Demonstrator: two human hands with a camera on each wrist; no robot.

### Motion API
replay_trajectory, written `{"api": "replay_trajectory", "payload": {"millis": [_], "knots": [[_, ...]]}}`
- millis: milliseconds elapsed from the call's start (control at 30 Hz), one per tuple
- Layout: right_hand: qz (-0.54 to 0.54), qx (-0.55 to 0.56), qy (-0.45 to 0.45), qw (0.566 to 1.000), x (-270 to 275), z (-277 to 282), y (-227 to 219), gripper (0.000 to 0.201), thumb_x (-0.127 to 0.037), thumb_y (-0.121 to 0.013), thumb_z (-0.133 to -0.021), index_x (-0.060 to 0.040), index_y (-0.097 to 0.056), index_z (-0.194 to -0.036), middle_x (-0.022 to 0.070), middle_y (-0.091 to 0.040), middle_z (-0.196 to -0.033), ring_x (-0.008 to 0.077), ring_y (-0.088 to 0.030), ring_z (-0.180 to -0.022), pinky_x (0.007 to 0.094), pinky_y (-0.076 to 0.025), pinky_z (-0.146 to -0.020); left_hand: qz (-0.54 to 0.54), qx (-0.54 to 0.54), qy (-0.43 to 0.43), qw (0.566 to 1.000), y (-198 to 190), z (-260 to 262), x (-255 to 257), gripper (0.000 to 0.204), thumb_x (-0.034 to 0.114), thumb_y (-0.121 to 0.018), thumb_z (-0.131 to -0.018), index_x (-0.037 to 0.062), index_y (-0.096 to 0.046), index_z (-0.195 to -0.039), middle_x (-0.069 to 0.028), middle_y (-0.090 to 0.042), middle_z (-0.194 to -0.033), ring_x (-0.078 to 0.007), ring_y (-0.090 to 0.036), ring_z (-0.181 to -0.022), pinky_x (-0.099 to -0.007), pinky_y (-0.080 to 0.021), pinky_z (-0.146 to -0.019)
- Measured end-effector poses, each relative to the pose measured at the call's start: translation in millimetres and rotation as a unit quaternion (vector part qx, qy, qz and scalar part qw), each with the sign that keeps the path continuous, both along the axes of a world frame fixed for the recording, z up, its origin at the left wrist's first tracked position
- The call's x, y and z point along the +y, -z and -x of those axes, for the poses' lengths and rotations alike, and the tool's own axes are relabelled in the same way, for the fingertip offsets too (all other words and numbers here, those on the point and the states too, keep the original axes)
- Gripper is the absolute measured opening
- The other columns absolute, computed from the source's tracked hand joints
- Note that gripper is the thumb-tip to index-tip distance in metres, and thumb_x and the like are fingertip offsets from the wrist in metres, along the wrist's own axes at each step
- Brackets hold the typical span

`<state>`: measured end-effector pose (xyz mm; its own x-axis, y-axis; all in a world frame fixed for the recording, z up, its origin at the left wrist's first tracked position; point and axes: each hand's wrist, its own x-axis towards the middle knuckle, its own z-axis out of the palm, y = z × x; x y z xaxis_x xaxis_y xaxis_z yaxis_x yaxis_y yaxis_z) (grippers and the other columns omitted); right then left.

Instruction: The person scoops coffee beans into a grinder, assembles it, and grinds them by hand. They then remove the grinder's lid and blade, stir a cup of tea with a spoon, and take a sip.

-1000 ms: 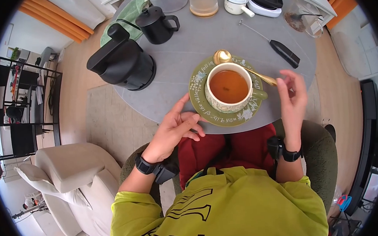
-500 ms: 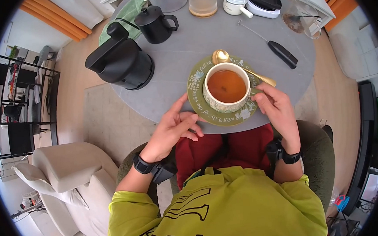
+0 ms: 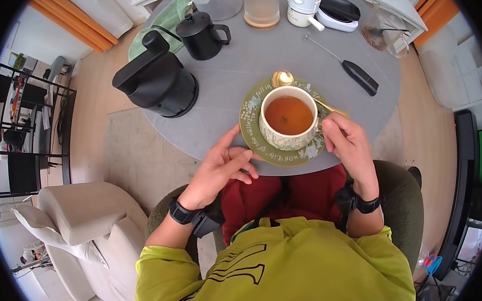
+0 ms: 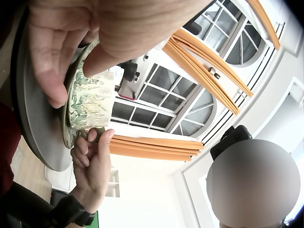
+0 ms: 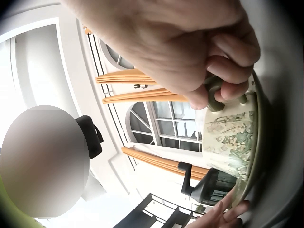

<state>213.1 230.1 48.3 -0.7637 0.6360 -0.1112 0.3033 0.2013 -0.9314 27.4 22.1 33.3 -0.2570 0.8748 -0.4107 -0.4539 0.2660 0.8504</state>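
Note:
A patterned cream teacup point(image 3: 284, 142) full of amber tea point(image 3: 288, 116) stands upright over a green saucer point(image 3: 254, 141) with white lettering. At its right side my right hand point(image 3: 353, 146) grips the cup's green handle point(image 5: 215, 95), a finger through the loop and the thumb against it. My left hand point(image 3: 214, 171) rests at the saucer's left edge, index finger laid along the rim and the other fingers loosely bent near the table edge. Behind the cup, a gold spoon point(image 3: 283, 78) lies across the saucer, its handle reaching towards my right hand.
Left of the saucer stands a black kettle-like appliance point(image 3: 163, 89), with a black pot point(image 3: 204, 39) behind it. A milk frother point(image 3: 359, 77) lies at the right. A glass jar point(image 3: 261, 8), a white cup point(image 3: 303, 9) and a glass vessel point(image 3: 374, 34) line the table's back.
My right hand has moved from beside the spoon handle down and left to the cup's handle and taken hold of it. The left hand has stayed at the saucer's edge.

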Motion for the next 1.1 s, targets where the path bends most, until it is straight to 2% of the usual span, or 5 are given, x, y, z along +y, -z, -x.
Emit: {"api": "replay_trajectory", "payload": {"millis": [67,267,700,867,1100], "knots": [[0.064,0.008,0.0,0.998,-0.1,-0.9,0.5,0.03,-0.029,-0.056,-0.1,-0.0042,-0.062,-0.085,-0.0027,-0.05,-0.059,0.0039,-0.042,-0.053,0.0232,-0.032,-0.048,0.001,0.001,-0.001,1.0,0.8,0.6,-0.3,0.065,0.01,-0.051,-0.102,0.0062,-0.015,-0.156,-0.0147,-0.065,-0.113,-0.0175,-0.067,-0.082,-0.0271,-0.057,-0.069],[0.146,0.052,0.007,0.988,-3.4,-5.0,-3.1,0.03,-0.029,-0.052,-0.103,-0.0068,-0.058,-0.084,-0.0018,-0.056,-0.064,0.0032,-0.046,-0.05,0.0192,-0.031,-0.045,0.001,0.0,-0.001,1.0,2.8,1.6,-0.7,0.064,0.01,-0.051,-0.102,0.0058,-0.017,-0.156,-0.0137,-0.065,-0.111,-0.0173,-0.067,-0.082,-0.0268,-0.057,-0.069],[0.151,0.078,-0.017,0.985,-7.1,-10.4,-9.5,0.032,-0.031,-0.052,-0.103,-0.0056,-0.057,-0.085,-0.0005,-0.057,-0.066,0.0038,-0.048,-0.051,0.019,-0.034,-0.045,0.017,-0.01,0.011,1.0,0.5,2.1,-1.0,0.061,0.011,-0.051,-0.102,0.0043,-0.02,-0.155,-0.0121,-0.065,-0.11,-0.0155,-0.066,-0.082,-0.0283,-0.057,-0.071],[0.142,0.053,-0.022,0.988,-5.7,-8.9,-15.2,0.032,-0.032,-0.053,-0.102,-0.0046,-0.058,-0.086,-0.0004,-0.057,-0.066,0.004,-0.048,-0.051,0.0189,-0.035,-0.045,0.013,-0.01,0.011,1.0,-1.7,3.4,-0.8,0.06,0.012,-0.05,-0.102,0.0042,-0.021,-0.154,-0.0123,-0.065,-0.111,-0.0158,-0.066,-0.082,-0.0279,-0.057,-0.071],[0.138,0.084,-0.012,0.987,-7.1,-4.7,-14.3,0.032,-0.031,-0.053,-0.103,-0.0046,-0.058,-0.085,-0.0008,-0.057,-0.066,0.0037,-0.048,-0.05,0.0189,-0.034,-0.045,0.003,0.022,-0.012,1.0,-5.9,3.1,-1.5,0.066,0.011,-0.05,-0.102,0.0066,-0.013,-0.156,-0.0142,-0.064,-0.113,-0.018,-0.067,-0.081,-0.0272,-0.055,-0.068]]}}
